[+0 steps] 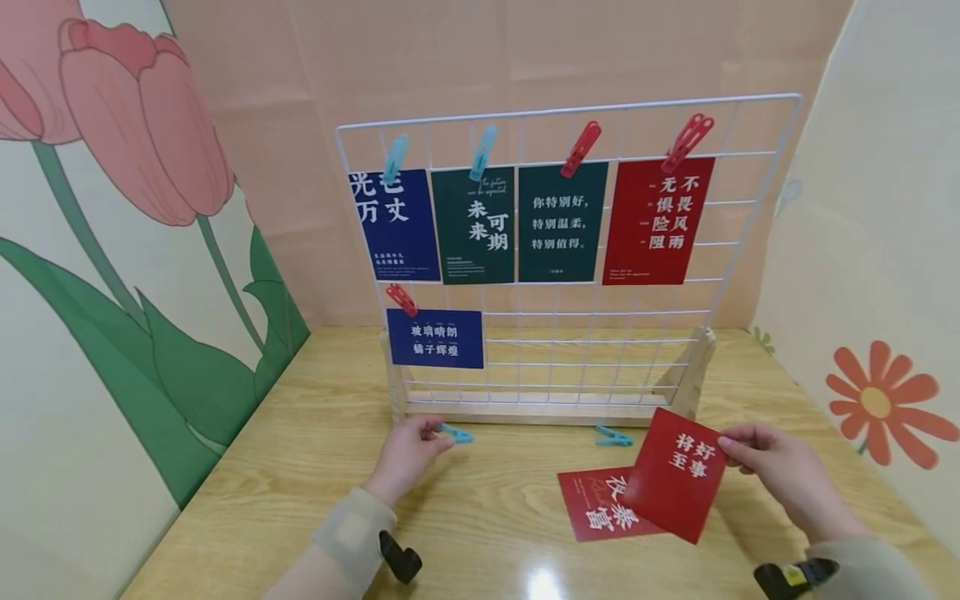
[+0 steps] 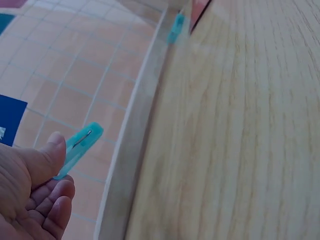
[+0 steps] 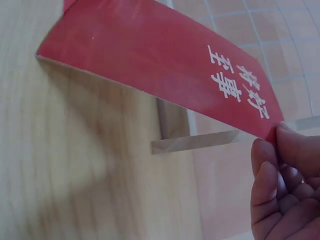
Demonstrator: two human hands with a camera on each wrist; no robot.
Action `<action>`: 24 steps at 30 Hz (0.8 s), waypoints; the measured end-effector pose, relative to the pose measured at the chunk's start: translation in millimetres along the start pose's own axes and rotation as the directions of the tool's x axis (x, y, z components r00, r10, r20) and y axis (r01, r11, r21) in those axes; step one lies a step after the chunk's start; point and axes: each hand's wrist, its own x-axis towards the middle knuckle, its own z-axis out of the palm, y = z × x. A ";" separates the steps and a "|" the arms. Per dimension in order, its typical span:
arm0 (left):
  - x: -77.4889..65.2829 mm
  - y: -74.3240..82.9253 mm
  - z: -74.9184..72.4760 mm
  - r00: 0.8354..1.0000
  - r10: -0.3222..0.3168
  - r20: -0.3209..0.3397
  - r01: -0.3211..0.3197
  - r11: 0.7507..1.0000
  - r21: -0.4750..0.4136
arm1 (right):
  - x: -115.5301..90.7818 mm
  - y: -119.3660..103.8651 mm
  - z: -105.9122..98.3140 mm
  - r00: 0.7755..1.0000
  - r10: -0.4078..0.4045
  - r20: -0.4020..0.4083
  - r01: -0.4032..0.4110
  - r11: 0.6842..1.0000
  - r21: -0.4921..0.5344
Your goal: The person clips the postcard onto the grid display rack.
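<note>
My left hand (image 1: 408,457) pinches a light-blue clothespin (image 2: 84,146) between thumb and fingers, just in front of the rack's wooden base. On the other side, my right hand (image 1: 783,471) holds a red card (image 1: 675,500) with white characters by its upper right corner. The card is tilted, and its lower left part overlaps a second red card (image 1: 588,500) lying on the table. A further light-blue clothespin (image 1: 614,436) lies by the base, left of the held card.
A white wire grid rack (image 1: 555,112) stands across the table (image 1: 300,500). Clothespins fasten a blue card (image 1: 408,242), two green cards and a red card (image 1: 648,250) along its upper part. Lower left hangs a small blue card (image 1: 435,340) under a red clothespin (image 1: 402,299).
</note>
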 end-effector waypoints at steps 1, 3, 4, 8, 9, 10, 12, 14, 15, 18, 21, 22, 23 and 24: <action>-0.3 2.2 -1.0 1.000 0.004 0.002 -0.004 1.000 0.004 | 0.0 -1.9 -0.4 1.000 -0.005 -0.005 0.005 1.000 0.004; -1.0 6.4 -3.0 1.000 0.020 0.007 -0.020 1.000 0.019 | 0.4 -6.1 -1.2 0.999 -0.028 -0.017 0.028 1.000 0.012; -1.3 8.2 -3.9 0.999 0.034 0.010 -0.034 0.999 0.029 | 0.5 -8.5 -1.5 0.999 -0.036 -0.023 0.036 0.999 0.013; -3.5 14.4 -6.2 0.997 0.082 0.016 -0.083 0.995 0.052 | 0.8 -20.9 -1.1 0.997 -0.063 -0.034 0.063 0.998 -0.009; -3.8 15.3 -6.5 0.995 0.097 0.019 -0.098 0.994 0.056 | 0.8 -24.5 -0.1 0.997 -0.065 -0.038 0.064 0.998 -0.017; -4.1 16.2 -6.6 0.994 0.105 0.021 -0.106 0.993 0.057 | 0.9 -28.2 1.2 0.997 -0.067 -0.039 0.067 0.997 -0.024; -4.4 17.7 -6.7 0.992 0.121 0.023 -0.122 0.991 0.053 | 0.9 -35.6 4.6 0.996 -0.077 -0.036 0.076 0.997 -0.024; -4.1 18.7 -6.4 0.991 0.132 0.025 -0.133 0.990 0.054 | 1.4 -42.7 8.5 0.995 -0.092 -0.044 0.090 0.995 -0.033; -3.8 19.1 -6.3 0.990 0.139 0.025 -0.141 0.989 0.053 | 1.6 -46.2 10.5 0.994 -0.101 -0.046 0.100 0.994 -0.037; -2.6 20.6 -5.8 0.988 0.152 0.021 -0.153 0.988 0.037 | 3.2 -56.2 16.2 0.990 -0.135 -0.048 0.133 0.990 -0.038; -1.4 21.9 -5.2 0.986 0.163 0.022 -0.163 0.986 0.018 | 5.4 -65.0 21.5 0.986 -0.161 -0.028 0.160 0.986 -0.035; -1.4 22.5 -5.1 0.986 0.163 0.024 -0.163 0.986 0.012 | 6.3 -68.0 23.4 0.986 -0.168 -0.020 0.167 0.985 -0.029; -1.5 23.7 -5.3 0.986 0.164 0.026 -0.164 0.986 0.009 | 7.0 -70.8 24.9 0.984 -0.178 -0.013 0.177 0.984 -0.035; -1.7 25.2 -5.5 0.987 0.159 0.030 -0.159 0.987 0.006 | 7.9 -73.4 26.5 0.982 -0.190 -0.009 0.189 0.981 -0.039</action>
